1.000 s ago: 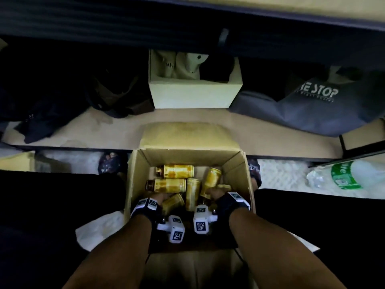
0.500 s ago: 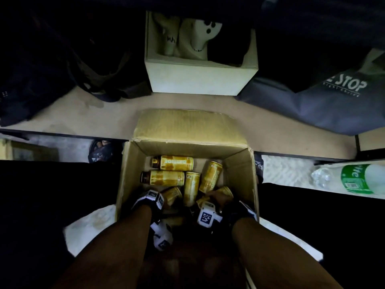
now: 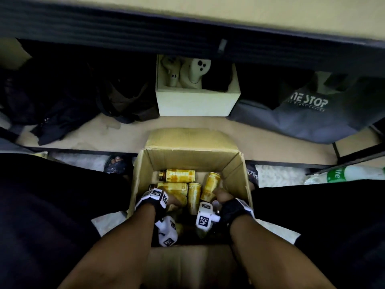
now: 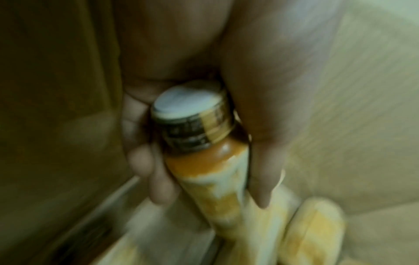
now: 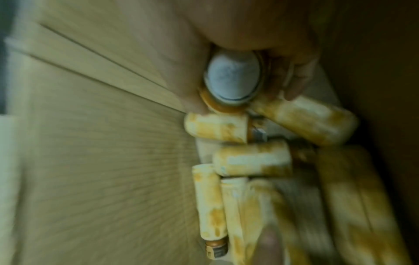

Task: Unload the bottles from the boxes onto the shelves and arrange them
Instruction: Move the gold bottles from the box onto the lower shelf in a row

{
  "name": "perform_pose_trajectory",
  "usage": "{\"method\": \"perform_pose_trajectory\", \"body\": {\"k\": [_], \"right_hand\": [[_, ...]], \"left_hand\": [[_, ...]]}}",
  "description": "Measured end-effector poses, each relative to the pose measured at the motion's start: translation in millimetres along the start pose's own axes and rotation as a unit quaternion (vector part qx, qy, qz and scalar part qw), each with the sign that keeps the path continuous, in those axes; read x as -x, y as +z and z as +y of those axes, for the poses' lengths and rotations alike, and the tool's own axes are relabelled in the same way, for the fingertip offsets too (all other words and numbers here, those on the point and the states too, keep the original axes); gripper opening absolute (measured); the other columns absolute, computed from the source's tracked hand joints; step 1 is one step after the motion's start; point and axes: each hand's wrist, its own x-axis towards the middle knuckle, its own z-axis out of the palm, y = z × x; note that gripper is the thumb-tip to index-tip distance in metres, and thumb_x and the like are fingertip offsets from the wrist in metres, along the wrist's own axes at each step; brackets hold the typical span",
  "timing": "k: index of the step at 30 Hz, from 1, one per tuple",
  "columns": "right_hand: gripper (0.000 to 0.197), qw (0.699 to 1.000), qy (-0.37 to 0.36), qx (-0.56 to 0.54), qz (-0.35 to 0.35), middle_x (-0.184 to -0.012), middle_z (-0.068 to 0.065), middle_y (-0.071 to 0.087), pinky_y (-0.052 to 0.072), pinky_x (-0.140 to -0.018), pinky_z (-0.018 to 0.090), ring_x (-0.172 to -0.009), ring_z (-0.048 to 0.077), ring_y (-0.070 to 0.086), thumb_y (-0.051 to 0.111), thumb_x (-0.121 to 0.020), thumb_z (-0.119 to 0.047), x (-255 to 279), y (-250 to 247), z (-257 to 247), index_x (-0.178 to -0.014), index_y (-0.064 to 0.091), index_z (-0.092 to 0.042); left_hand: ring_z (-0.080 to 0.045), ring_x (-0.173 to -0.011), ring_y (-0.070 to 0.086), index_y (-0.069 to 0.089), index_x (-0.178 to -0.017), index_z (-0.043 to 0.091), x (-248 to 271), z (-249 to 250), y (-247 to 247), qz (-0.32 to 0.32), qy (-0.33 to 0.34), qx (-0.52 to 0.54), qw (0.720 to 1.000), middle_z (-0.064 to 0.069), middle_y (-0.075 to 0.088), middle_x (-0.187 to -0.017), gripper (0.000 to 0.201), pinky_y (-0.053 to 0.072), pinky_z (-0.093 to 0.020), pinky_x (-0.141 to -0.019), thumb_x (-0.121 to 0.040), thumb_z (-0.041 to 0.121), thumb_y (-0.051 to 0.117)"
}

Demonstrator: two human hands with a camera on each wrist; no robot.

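An open cardboard box stands between my knees with several small yellow-labelled bottles lying loose inside. My left hand is down in the box's left side. In the left wrist view its fingers and thumb curl round one bottle just below the gold cap. On the right side my right hand also reaches in. In the right wrist view its fingers curl round the capped end of another bottle, above the rest of the pile.
Beyond the box runs a low wooden shelf under a dark upper board. On it stand a cream box with ghost figures, dark clothing at left and a grey bag at right. A clear plastic bottle lies far right.
Both hands stayed low in the box, each closing round a bottle. The head view tilted down and back up, so the upper board shows again.
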Motion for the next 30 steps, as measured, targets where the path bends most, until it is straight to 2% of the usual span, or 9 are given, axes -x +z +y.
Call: {"method": "perform_pose_trajectory", "body": {"k": [3, 6, 8, 13, 16, 21, 24, 27, 30], "right_hand": [[0.046, 0.990, -0.060, 0.112, 0.055, -0.098, 0.012, 0.061, 0.053, -0.089, 0.039, -0.082, 0.026, 0.063, 0.073, -0.077, -0.033, 2, -8, -7, -0.110, 0.062, -0.003], [0.061, 0.984, -0.106, 0.128, 0.070, -0.120, 0.013, 0.060, 0.046, -0.084, 0.028, -0.109, 0.028, 0.061, 0.079, -0.076, -0.028, 47, -11, -27, -0.127, 0.054, -0.004], [0.052, 0.972, -0.132, 0.161, 0.108, -0.109, 0.011, 0.061, 0.040, -0.078, 0.026, -0.105, 0.027, 0.060, 0.080, -0.076, -0.029, 69, -19, -36, -0.117, 0.057, -0.006], [0.053, 0.912, -0.247, 0.281, 0.170, -0.106, 0.007, 0.070, 0.051, -0.081, 0.029, -0.098, 0.027, 0.066, 0.086, -0.063, -0.039, 108, -29, -62, -0.105, 0.068, -0.011], [0.057, 0.887, -0.315, 0.278, 0.193, -0.109, 0.004, 0.070, 0.052, -0.090, 0.035, -0.104, 0.027, 0.063, 0.087, -0.066, -0.033, 130, -38, -81, -0.118, 0.064, -0.025], [0.079, 0.851, -0.469, 0.107, 0.211, -0.110, 0.006, 0.063, 0.053, -0.091, 0.040, -0.100, 0.026, 0.062, 0.090, -0.061, -0.024, 173, -54, -101, -0.125, 0.044, -0.037], [0.068, 0.791, -0.572, 0.016, 0.217, -0.105, -0.002, 0.063, 0.050, -0.083, 0.027, -0.098, 0.016, 0.061, 0.089, -0.059, -0.027, 216, -65, -114, -0.115, 0.051, -0.029], [0.060, 0.743, -0.638, -0.046, 0.199, -0.107, -0.005, 0.066, 0.053, -0.091, 0.033, -0.103, 0.012, 0.062, 0.087, -0.055, -0.035, 257, -75, -132, -0.107, 0.058, -0.037], [0.054, 0.698, -0.691, -0.093, 0.160, -0.106, -0.003, 0.071, 0.055, -0.092, 0.035, -0.101, 0.010, 0.067, 0.088, -0.062, -0.026, 295, -93, -151, -0.111, 0.066, -0.021]], "left_hand": [[-0.031, -0.121, 0.053, 0.045, -0.138, 0.017, 13, 13, -11, 0.052, 0.005, 0.003, 0.999, -0.010, 0.050, -0.140, 0.093, 0.047, -0.035, -0.097, -0.062, 0.061, 0.077], [-0.030, -0.119, 0.055, 0.050, -0.128, 0.014, 23, 35, -20, 0.083, 0.034, 0.011, 0.996, -0.008, 0.054, -0.134, 0.091, 0.047, -0.033, -0.096, -0.054, 0.059, 0.081], [-0.031, -0.114, 0.058, 0.055, -0.119, 0.013, 38, 46, -32, 0.124, 0.061, 0.001, 0.990, -0.010, 0.059, -0.127, 0.076, 0.050, -0.033, -0.092, -0.060, 0.053, 0.082], [-0.028, -0.100, 0.063, 0.062, -0.107, 0.018, 71, 72, -62, 0.203, 0.155, -0.017, 0.967, -0.005, 0.067, -0.110, 0.058, 0.052, -0.031, -0.081, -0.061, 0.043, 0.087], [-0.026, -0.101, 0.060, 0.057, -0.114, 0.023, 96, 80, -81, 0.251, 0.219, 0.041, 0.942, -0.003, 0.065, -0.108, 0.065, 0.050, -0.031, -0.084, -0.059, 0.033, 0.090], [-0.015, -0.100, 0.051, 0.049, -0.129, 0.030, 145, 101, -108, 0.324, 0.347, 0.150, 0.867, 0.001, 0.061, -0.106, 0.083, 0.045, -0.027, -0.086, -0.057, 0.032, 0.089], [-0.012, -0.098, 0.063, 0.058, -0.121, 0.027, 180, 115, -122, 0.332, 0.423, 0.229, 0.811, 0.002, 0.069, -0.104, 0.074, 0.053, -0.034, -0.090, -0.054, 0.037, 0.089], [-0.007, -0.096, 0.067, 0.066, -0.114, 0.017, 223, 135, -138, 0.316, 0.502, 0.282, 0.754, 0.004, 0.072, -0.102, 0.062, 0.056, -0.036, -0.089, -0.058, 0.032, 0.088], [-0.011, -0.096, 0.069, 0.070, -0.109, 0.013, 272, 158, -163, 0.291, 0.573, 0.293, 0.708, 0.002, 0.074, -0.099, 0.056, 0.056, -0.039, -0.088, -0.059, 0.032, 0.086]]}}
